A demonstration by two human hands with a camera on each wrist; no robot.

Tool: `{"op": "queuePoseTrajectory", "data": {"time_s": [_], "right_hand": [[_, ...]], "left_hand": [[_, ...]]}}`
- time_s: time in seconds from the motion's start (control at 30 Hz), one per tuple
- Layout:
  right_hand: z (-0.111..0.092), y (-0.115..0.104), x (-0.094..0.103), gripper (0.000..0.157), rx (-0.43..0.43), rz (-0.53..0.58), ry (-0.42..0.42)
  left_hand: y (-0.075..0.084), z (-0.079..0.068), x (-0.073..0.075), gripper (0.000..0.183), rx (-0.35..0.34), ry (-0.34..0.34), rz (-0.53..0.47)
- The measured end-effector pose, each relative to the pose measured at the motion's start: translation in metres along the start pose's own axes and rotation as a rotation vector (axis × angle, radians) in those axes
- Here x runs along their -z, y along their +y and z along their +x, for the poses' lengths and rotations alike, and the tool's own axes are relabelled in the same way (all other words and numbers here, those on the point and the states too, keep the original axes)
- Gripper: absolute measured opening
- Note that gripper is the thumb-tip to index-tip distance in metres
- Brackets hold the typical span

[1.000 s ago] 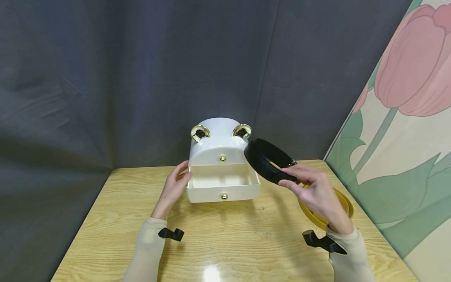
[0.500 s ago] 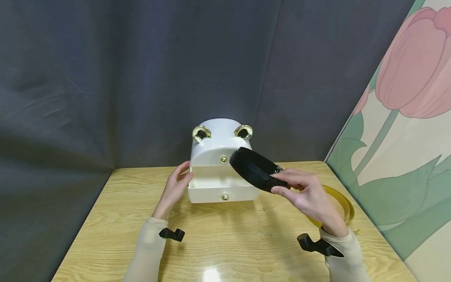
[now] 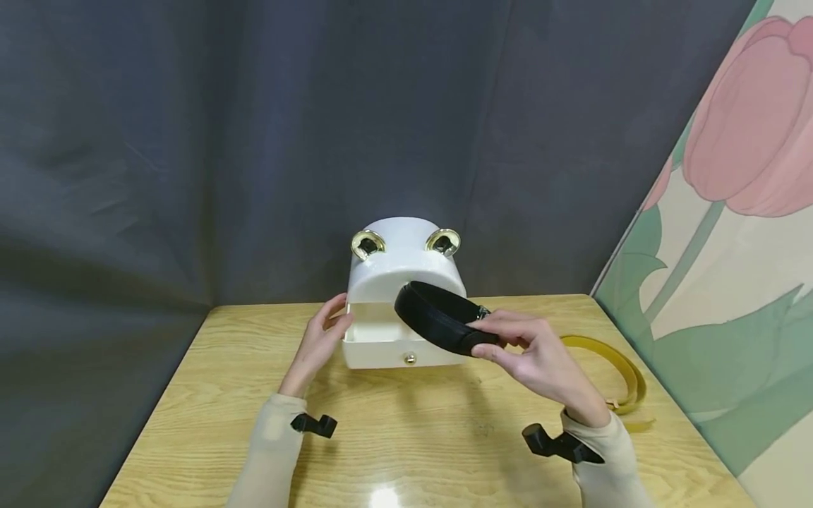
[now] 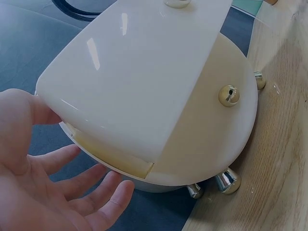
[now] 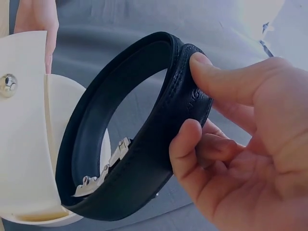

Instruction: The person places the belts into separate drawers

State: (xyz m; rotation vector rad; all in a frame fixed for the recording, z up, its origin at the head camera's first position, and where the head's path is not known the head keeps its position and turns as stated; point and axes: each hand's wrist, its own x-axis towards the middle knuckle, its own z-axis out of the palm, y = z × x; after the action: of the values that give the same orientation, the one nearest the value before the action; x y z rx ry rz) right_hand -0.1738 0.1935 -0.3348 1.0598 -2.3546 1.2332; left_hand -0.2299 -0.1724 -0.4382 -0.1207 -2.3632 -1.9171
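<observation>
Wrist devices: a black one on the left sleeve, another on the right sleeve.
Yellow belt: loosely curled on the wooden table, to the right.
Right hand: thumb and fingers pinch one side of the coil.
Black belt: coiled, silver buckle inside, held in front of the right part of the drawer; contact with it cannot be told.
Left hand: fingers relaxed and spread, thumb touching the left side of the drawer; no grip around anything shows.
Drawer: pulled out to the near side, gold knob on its front.
White case: behind the drawer, two gold-rimmed rings on top.
Curtain: dark, at the far side.
</observation>
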Motion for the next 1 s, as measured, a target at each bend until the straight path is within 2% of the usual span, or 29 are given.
{"op": "queuePoseTrajectory", "data": {"time_s": [0.17, 0.57, 0.83, 1.0], "right_hand": [[0.002, -0.003, -0.001, 0.031, 0.028, 0.005, -0.045], [0.02, -0.002, -0.008, 0.03, 0.103, 0.046, -0.171], [0.032, 0.0, -0.018, 0.026, 0.074, -0.023, -0.218], [0.038, 0.002, -0.023, 0.025, 0.07, -0.011, -0.246]], "left_hand": [[-0.001, 0.0, -0.001, 0.058, 0.013, 0.004, -0.003], [0.001, 0.0, -0.001, 0.058, 0.01, 0.005, -0.013], [0.001, 0.002, -0.002, 0.057, 0.001, 0.004, -0.005], [0.003, 0.002, -0.003, 0.057, -0.006, 0.012, -0.009]]}}
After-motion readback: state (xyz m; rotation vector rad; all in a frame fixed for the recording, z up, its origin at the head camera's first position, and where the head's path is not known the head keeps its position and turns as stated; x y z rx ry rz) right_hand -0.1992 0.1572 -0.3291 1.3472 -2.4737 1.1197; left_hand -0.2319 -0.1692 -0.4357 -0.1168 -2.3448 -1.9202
